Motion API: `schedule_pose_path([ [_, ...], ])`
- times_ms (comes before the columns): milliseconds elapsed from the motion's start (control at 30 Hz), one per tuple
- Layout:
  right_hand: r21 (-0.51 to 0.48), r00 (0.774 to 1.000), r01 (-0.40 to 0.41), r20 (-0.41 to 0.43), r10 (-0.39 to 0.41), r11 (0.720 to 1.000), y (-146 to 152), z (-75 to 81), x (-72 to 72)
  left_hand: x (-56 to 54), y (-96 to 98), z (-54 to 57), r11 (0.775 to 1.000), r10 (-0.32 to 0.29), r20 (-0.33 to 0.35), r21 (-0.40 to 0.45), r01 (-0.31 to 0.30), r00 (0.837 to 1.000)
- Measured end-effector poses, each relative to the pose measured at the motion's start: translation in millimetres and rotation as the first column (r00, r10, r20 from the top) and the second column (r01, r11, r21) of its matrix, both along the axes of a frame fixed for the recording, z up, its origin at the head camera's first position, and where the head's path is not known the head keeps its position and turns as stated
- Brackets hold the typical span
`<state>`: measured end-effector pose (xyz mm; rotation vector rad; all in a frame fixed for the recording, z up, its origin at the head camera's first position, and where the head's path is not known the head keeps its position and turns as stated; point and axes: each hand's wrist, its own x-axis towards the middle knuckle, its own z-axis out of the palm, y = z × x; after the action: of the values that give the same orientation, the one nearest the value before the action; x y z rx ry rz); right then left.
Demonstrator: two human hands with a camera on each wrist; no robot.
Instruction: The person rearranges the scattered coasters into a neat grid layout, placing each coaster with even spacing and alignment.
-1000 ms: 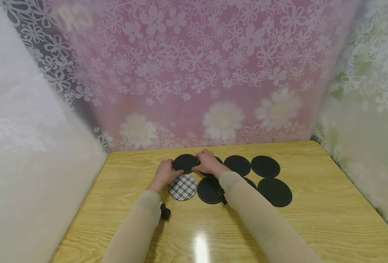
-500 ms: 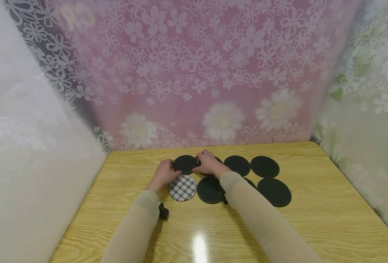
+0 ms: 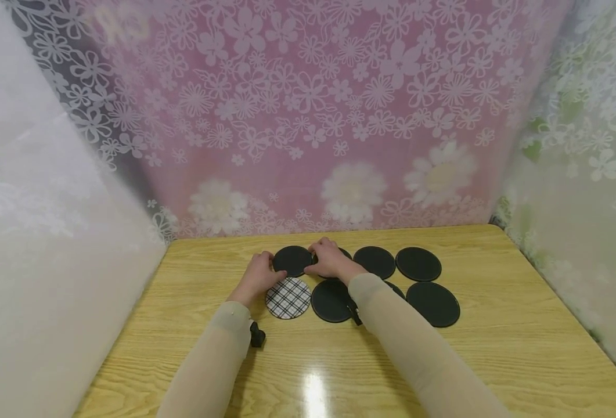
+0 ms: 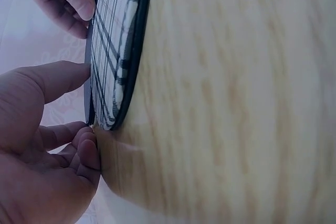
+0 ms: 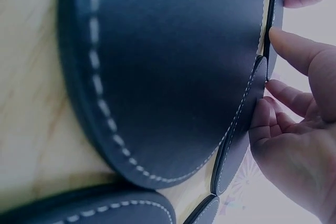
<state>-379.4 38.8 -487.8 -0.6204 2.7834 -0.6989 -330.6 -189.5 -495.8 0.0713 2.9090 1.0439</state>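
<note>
A round black coaster (image 3: 292, 261) lies at the back left of the group, between both hands. My left hand (image 3: 258, 273) holds its left side, thumb at the front edge and fingers at the outer edge. From the right, my right hand (image 3: 331, 259) grips the same coaster's edge with thumb and forefinger, partly covering the neighbouring black coaster (image 5: 240, 124). Directly in front lies a coaster with a black-and-white plaid face (image 3: 288, 298). In the left wrist view its dark rim shows, with the left thumb (image 4: 60, 80) just beyond it.
Several more black coasters, such as the front right one (image 3: 433, 304), form two rows to the right, with white stitching visible close up. My right forearm hides part of the front row. The wooden table (image 3: 496, 354) ends at a pink flowered curtain (image 3: 308, 145) behind.
</note>
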Motion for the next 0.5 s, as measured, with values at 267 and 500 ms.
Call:
schedule_pose_path([
  [267, 0.006, 1.0, 0.004, -0.008, -0.004, 1.0, 4.4, -1.5, -1.2, -2.4, 6.1, -0.7, 1.0, 0.003, -0.002, -0.014, -0.003, 1.0],
  [500, -0.047, 1.0, 0.007, -0.014, -0.008, 0.999, 7.2, -5.3, -0.9, -3.1, 2.8, 2.1, 1.0, -0.002, 0.038, -0.006, 0.003, 0.999],
])
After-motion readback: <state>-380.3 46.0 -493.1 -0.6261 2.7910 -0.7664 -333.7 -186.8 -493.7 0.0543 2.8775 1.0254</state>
